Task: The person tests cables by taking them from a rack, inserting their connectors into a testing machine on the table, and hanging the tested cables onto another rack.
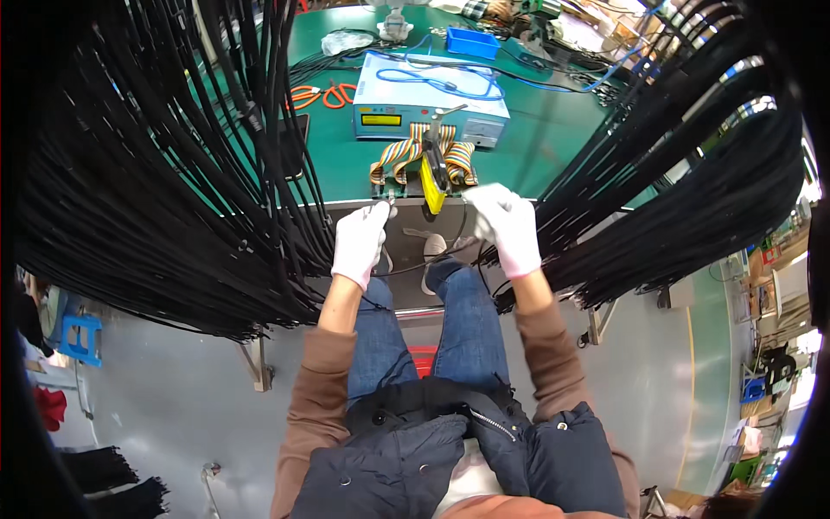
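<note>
Both my hands wear white gloves at the front edge of a green workbench (553, 130). My left hand (360, 242) pinches one end of a thin black cable (415, 264) near a small connector board (386, 186). My right hand (506, 227) holds the cable's other end, and the cable sags in a loop between them above my knees. A yellow-and-black clamp lever (433, 177) stands between my hands, in front of rainbow ribbon cables (406, 154) leading to a light blue tester box (430, 99).
Thick bundles of black cables hang over the bench on the left (173, 173) and on the right (692, 182). Orange-handled scissors (322, 93), a blue tray (473, 41) and a blue wire lie farther back. A blue stool (79, 337) stands on the grey floor at left.
</note>
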{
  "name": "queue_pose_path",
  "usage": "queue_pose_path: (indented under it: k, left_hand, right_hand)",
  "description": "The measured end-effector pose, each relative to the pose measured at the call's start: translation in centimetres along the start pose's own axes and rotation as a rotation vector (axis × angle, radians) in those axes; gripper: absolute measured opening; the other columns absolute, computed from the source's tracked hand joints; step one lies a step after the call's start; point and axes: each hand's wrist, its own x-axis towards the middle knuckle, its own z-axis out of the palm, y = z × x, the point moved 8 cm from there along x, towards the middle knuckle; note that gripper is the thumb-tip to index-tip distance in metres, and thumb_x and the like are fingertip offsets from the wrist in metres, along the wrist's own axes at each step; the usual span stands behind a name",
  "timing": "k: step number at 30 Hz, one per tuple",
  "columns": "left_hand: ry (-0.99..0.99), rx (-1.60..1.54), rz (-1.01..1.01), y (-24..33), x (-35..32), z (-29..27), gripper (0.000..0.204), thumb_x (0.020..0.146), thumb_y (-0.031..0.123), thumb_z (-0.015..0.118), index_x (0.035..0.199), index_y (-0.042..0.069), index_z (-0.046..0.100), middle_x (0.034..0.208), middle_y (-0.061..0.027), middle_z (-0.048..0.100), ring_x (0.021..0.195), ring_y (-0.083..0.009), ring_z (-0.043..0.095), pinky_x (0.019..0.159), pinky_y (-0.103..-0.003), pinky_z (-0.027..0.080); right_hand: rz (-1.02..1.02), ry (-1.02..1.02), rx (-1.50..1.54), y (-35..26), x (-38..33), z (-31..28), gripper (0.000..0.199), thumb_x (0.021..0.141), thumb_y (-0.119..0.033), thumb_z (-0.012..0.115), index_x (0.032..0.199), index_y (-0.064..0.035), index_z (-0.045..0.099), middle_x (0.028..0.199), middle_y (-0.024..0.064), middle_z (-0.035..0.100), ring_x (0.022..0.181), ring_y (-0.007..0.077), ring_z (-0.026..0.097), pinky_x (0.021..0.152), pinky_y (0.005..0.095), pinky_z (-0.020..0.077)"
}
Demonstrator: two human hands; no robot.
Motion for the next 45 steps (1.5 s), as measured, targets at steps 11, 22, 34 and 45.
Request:
queue_pose_path:
  k: [11,22,34,45]
  left_hand:
    - [-0.036,0.140,0.541,1.0,0.5,2.1,0.019,0.090,0.016,0.062,0.075,0.005,0.065,0.059,-0.0010,0.051,0.049,-0.0137,0.044,0.046,-0.029,0.034]
    - [-0.332,1.209,0.406,-5.9,-13.2,8.7,0.020,0.095,0.025,0.048,0.095,0.006,0.054,0.082,-0.0167,0.063,0.060,-0.0361,0.063,0.057,-0.047,0.051]
    - [-0.518,1.223,0.512,-10.0,-16.0,11.0,0.024,0.094,0.028,0.050,0.100,0.005,0.053,0.081,-0.0184,0.062,0.066,-0.0369,0.066,0.056,-0.047,0.051]
    - [-0.585,1.207,0.554,-7.9,-17.1,9.8,0.070,0.083,0.039,0.066,0.140,0.005,0.043,0.107,-0.0172,0.058,0.081,-0.0358,0.064,0.071,-0.047,0.052]
  right_hand:
    - [-0.172,0.076,-0.002,4.6,1.2,0.9,0.020,0.091,-0.012,0.062,0.077,-0.0014,0.070,0.063,-0.0053,0.058,0.053,0.0055,0.040,0.050,0.0214,0.0302]
    - [-0.125,0.310,-0.348,1.7,-7.4,-4.1,0.023,0.086,-0.005,0.063,0.108,0.0013,0.065,0.081,0.0053,0.060,0.068,0.0103,0.053,0.062,0.0228,0.0430]
    - [-0.989,0.103,-0.201,-29.2,-7.0,11.3,0.049,0.088,-0.016,0.063,0.131,0.0046,0.050,0.110,0.0174,0.065,0.098,0.0197,0.063,0.086,0.0302,0.0503]
    - [-1.302,0.423,-0.209,-33.5,-6.1,7.3,0.022,0.091,-0.015,0.060,0.106,0.0012,0.063,0.087,0.0097,0.063,0.073,0.0179,0.059,0.061,0.0283,0.0461]
